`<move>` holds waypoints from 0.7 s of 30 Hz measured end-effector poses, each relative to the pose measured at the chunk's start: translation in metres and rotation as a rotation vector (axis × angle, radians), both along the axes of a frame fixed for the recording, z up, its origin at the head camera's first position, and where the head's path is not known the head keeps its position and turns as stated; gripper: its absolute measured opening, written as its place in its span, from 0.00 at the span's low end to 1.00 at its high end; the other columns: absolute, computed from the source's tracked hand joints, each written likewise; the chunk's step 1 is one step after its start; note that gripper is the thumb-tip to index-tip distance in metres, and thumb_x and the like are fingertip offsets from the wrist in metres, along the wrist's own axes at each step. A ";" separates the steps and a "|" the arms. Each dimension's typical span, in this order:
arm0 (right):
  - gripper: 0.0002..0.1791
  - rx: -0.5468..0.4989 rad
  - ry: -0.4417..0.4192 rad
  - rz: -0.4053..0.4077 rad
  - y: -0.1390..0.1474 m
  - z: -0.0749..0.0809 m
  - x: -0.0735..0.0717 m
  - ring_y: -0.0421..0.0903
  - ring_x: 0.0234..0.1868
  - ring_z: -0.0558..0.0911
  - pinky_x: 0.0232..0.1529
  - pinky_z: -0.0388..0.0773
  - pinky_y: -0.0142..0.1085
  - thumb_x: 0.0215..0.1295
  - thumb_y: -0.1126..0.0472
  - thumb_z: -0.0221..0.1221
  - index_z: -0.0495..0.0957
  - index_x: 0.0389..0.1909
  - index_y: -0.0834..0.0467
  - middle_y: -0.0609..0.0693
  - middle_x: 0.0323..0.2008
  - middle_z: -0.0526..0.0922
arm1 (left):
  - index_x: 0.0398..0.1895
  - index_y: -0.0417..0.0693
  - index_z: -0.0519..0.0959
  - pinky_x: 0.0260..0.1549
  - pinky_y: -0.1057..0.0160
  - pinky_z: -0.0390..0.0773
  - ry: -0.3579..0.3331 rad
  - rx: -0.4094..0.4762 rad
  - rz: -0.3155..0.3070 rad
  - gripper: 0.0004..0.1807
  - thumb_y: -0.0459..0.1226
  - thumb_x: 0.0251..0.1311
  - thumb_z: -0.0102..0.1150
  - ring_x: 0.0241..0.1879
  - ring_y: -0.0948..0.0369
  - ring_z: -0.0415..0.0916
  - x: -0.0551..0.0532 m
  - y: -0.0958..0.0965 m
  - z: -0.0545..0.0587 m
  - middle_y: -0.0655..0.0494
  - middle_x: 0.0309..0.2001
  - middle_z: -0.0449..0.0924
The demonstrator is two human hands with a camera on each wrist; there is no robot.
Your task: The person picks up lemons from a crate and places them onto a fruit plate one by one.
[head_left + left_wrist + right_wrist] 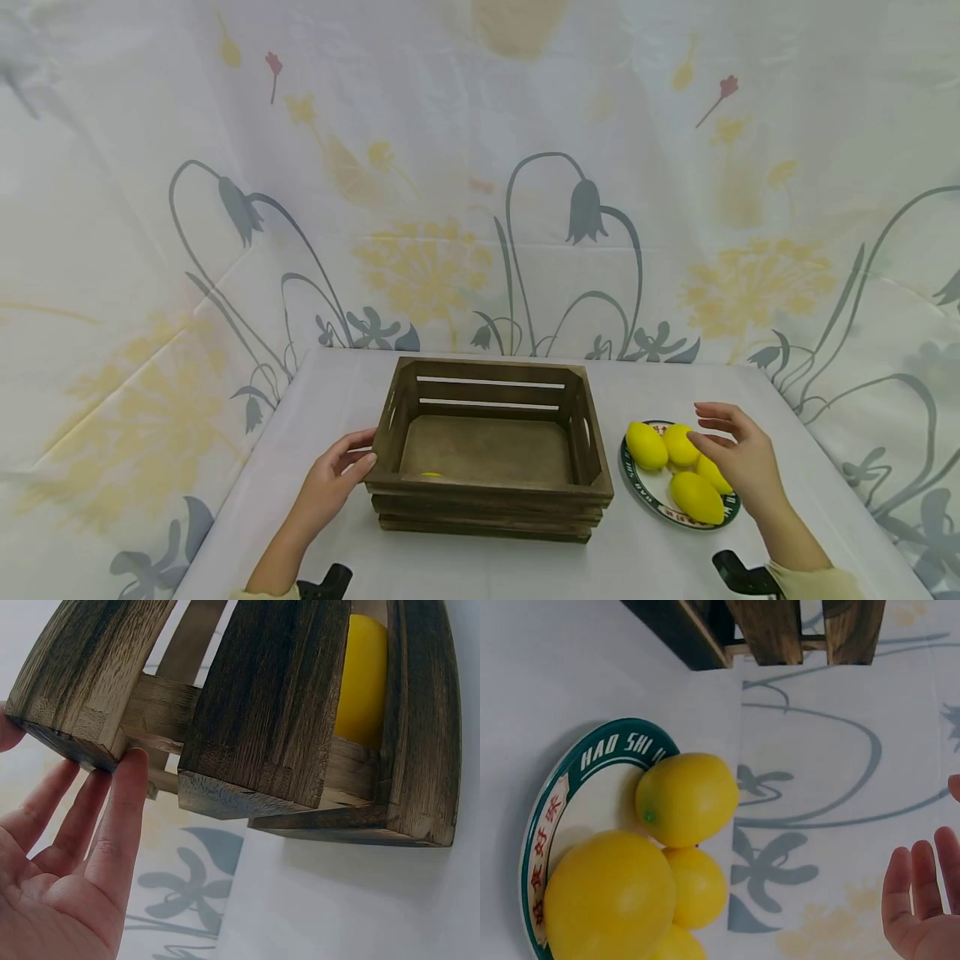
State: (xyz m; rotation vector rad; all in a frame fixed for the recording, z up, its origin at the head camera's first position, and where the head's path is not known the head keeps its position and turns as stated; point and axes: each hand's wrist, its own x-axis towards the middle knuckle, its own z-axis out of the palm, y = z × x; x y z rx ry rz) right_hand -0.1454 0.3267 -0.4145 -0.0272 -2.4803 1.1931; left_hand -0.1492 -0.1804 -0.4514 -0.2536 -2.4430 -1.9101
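Note:
My left hand (330, 479) holds the slatted wooden crate (487, 496) at its left end. In the left wrist view its fingertips (133, 769) touch the end of the top slat, and the thumb is mostly out of frame. A yellow lemon (364, 682) shows through the gap between the front slats; the front wall hides most of it from above. My right hand (742, 458) hovers over the right side of a green-rimmed plate (637, 487), fingers apart and nothing between them. Several lemons (696, 497) lie on that plate.
The crate and plate stand side by side on a white-covered table (487, 571), with a narrow gap between them. Flower-printed cloth (450, 167) hangs behind and at both sides. Dark wrist mounts (742, 575) show at the lower edge.

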 end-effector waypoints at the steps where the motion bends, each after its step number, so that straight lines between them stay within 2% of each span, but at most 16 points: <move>1: 0.22 -0.002 0.005 0.003 -0.002 0.001 -0.001 0.32 0.43 0.71 0.39 0.68 0.15 0.60 0.65 0.62 0.70 0.54 0.66 0.56 0.48 0.74 | 0.59 0.37 0.69 0.40 0.66 0.76 0.001 0.000 0.000 0.22 0.35 0.63 0.56 0.50 0.56 0.71 0.000 0.000 0.000 0.43 0.57 0.70; 5: 0.20 -0.022 0.045 0.029 -0.011 0.007 -0.004 0.33 0.42 0.72 0.40 0.68 0.15 0.60 0.66 0.61 0.70 0.52 0.66 0.53 0.46 0.75 | 0.59 0.37 0.69 0.40 0.65 0.77 0.006 0.006 -0.007 0.22 0.35 0.63 0.56 0.49 0.58 0.71 0.000 -0.001 -0.001 0.42 0.57 0.70; 9: 0.19 -0.067 0.080 0.074 -0.019 0.013 -0.009 0.33 0.42 0.73 0.40 0.69 0.16 0.60 0.68 0.61 0.70 0.51 0.68 0.45 0.44 0.75 | 0.59 0.36 0.69 0.40 0.65 0.77 0.014 0.005 -0.009 0.22 0.35 0.63 0.55 0.49 0.59 0.71 0.000 -0.001 0.000 0.42 0.57 0.70; 16: 0.19 -0.137 0.092 0.123 -0.033 0.020 -0.016 0.40 0.43 0.75 0.41 0.71 0.18 0.59 0.69 0.61 0.70 0.51 0.69 0.40 0.44 0.75 | 0.58 0.36 0.70 0.39 0.65 0.77 0.016 0.000 0.002 0.21 0.35 0.63 0.56 0.48 0.60 0.72 0.001 0.000 0.001 0.42 0.56 0.71; 21: 0.20 -0.165 0.092 0.142 -0.044 0.025 -0.022 0.40 0.43 0.75 0.41 0.71 0.19 0.59 0.69 0.61 0.70 0.51 0.69 0.35 0.43 0.74 | 0.58 0.36 0.70 0.39 0.65 0.77 0.019 0.007 0.006 0.21 0.34 0.63 0.56 0.47 0.62 0.72 0.002 0.000 0.001 0.42 0.56 0.71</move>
